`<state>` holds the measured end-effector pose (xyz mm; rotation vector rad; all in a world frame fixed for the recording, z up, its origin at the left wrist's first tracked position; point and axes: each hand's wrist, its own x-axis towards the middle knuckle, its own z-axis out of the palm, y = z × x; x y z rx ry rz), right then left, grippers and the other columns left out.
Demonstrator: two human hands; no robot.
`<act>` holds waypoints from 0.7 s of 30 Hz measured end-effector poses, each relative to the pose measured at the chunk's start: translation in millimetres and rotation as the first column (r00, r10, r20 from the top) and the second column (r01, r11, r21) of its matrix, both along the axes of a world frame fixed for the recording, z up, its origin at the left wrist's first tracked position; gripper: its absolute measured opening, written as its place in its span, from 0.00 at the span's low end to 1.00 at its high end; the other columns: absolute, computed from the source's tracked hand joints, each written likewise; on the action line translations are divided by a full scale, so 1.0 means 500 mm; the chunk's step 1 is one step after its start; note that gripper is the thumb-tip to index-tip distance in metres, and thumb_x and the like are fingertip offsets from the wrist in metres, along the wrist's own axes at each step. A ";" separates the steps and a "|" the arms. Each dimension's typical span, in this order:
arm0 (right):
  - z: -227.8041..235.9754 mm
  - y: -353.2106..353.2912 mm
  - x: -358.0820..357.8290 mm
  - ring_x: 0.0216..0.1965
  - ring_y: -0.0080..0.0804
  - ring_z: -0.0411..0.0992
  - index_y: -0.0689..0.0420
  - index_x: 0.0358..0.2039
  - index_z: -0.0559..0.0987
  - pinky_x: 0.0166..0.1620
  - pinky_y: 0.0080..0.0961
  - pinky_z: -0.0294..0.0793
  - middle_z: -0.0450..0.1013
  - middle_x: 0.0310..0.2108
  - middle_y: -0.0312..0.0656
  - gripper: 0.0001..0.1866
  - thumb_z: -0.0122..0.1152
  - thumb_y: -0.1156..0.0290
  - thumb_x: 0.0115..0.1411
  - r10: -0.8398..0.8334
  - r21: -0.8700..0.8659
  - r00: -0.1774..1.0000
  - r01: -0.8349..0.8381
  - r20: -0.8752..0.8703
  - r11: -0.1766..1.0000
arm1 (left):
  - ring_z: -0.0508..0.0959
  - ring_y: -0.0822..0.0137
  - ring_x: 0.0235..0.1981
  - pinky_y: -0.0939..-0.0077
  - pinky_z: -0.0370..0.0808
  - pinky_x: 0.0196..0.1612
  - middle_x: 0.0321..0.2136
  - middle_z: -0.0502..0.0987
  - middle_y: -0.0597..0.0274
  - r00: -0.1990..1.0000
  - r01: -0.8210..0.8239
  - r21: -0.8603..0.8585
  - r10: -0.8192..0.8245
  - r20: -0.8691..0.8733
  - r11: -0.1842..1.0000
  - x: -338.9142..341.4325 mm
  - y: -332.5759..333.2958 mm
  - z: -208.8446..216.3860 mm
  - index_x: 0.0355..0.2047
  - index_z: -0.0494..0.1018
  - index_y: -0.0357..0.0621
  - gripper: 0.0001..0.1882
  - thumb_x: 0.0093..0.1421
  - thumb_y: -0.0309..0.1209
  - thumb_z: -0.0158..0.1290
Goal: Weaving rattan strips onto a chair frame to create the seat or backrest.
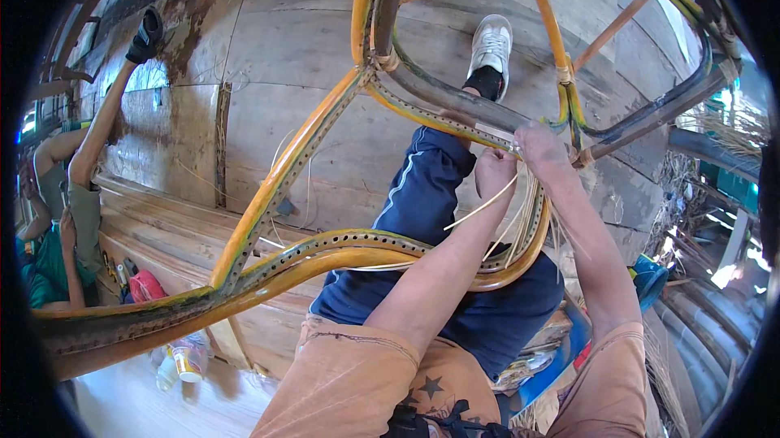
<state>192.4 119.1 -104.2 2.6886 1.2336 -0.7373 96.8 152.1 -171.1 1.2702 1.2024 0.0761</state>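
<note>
While the big yellow-and-green rattan chair frame with rows of small holes along its curved rails (268,186) fills most of the view, propped over the person's dark blue trouser leg (422,194) above the worn wooden plank floor (244,48), both hands work at its upper right bend. At the far left edge of that floor another person in green (57,227) sits with an arm raised, well apart from the work. Moving right, the left hand (494,174) is closed in a fist, apparently pinching thin pale cane strips (520,210) that trail down across the lower rail. Just beside it, the right hand (540,149) presses against the drilled rail; its fingers are hidden behind the frame, so I cannot tell how far they are closed. The frame looks stiff, light for its bulk and smooth, best held by a thick rail near a lashed joint. The strips look limp, springy and liable to split, best gripped close to the hole.
</note>
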 end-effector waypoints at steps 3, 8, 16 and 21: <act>0.005 0.005 -0.003 0.43 0.45 0.68 0.56 0.30 0.75 0.42 0.37 0.71 0.68 0.37 0.47 0.07 0.51 0.76 0.49 0.035 -0.079 0.999 -0.034 0.010 0.996 | 0.76 0.50 0.25 0.61 0.70 0.31 0.21 0.74 0.44 0.998 0.041 -0.070 -0.045 -0.047 0.997 -0.001 0.005 0.002 0.22 0.71 0.36 0.11 0.48 0.34 0.50; 0.017 0.020 -0.014 0.47 0.42 0.66 0.56 0.30 0.75 0.43 0.35 0.71 0.67 0.37 0.46 0.07 0.51 0.76 0.49 0.058 -0.154 0.998 -0.055 0.018 0.987 | 0.76 0.52 0.26 0.62 0.71 0.33 0.22 0.75 0.47 0.994 0.086 -0.114 -0.094 -0.063 0.990 -0.004 0.019 0.016 0.22 0.71 0.38 0.10 0.48 0.34 0.50; -0.003 -0.002 -0.004 0.39 0.46 0.67 0.58 0.25 0.74 0.39 0.36 0.69 0.67 0.32 0.48 0.04 0.50 0.73 0.49 0.021 -0.073 1.000 -0.022 -0.019 0.997 | 0.76 0.52 0.27 0.62 0.71 0.34 0.22 0.75 0.47 0.992 0.084 -0.127 -0.094 -0.078 0.988 0.000 0.018 0.028 0.22 0.71 0.38 0.09 0.48 0.33 0.49; 0.013 0.032 -0.009 0.44 0.39 0.67 0.55 0.29 0.77 0.43 0.33 0.70 0.69 0.35 0.42 0.07 0.52 0.74 0.49 0.219 -0.155 0.975 -0.213 0.028 0.965 | 0.76 0.51 0.27 0.61 0.71 0.34 0.22 0.75 0.46 0.994 0.082 -0.111 -0.090 -0.067 0.990 -0.005 0.017 0.006 0.23 0.70 0.38 0.09 0.48 0.33 0.49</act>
